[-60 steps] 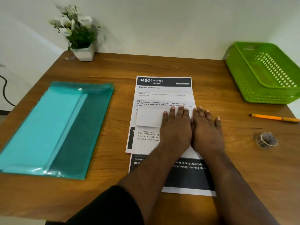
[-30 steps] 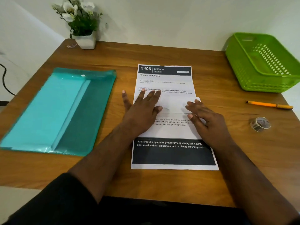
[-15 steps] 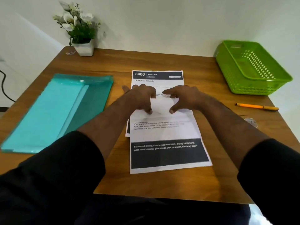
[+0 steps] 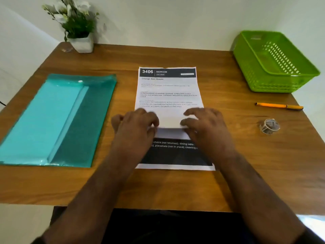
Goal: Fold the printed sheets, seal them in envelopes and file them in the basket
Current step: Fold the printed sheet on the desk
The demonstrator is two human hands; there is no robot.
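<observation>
Two printed sheets lie in the middle of the table: the upper sheet (image 4: 167, 88), headed "3406 BEDROOM", and a lower sheet (image 4: 175, 155) with a black band. A small folded white sheet (image 4: 169, 120) lies across them. My left hand (image 4: 135, 127) holds its left end with curled fingers and thumb. At its right end, my right hand (image 4: 205, 127) holds it the same way. A teal envelope (image 4: 52, 120) lies flat at the left. The green basket (image 4: 274, 62) stands at the back right with nothing visible inside.
An orange pen (image 4: 279, 106) and a small roll of stickers or tape (image 4: 269, 125) lie to the right of the sheets. A potted white-flowered plant (image 4: 82, 43) stands at the back left corner. The wooden table (image 4: 175, 55) ends just in front of me.
Both hands went from pressing flat on the paper to curling round the ends of the folded sheet, and they have drawn it back toward me over the printed sheets.
</observation>
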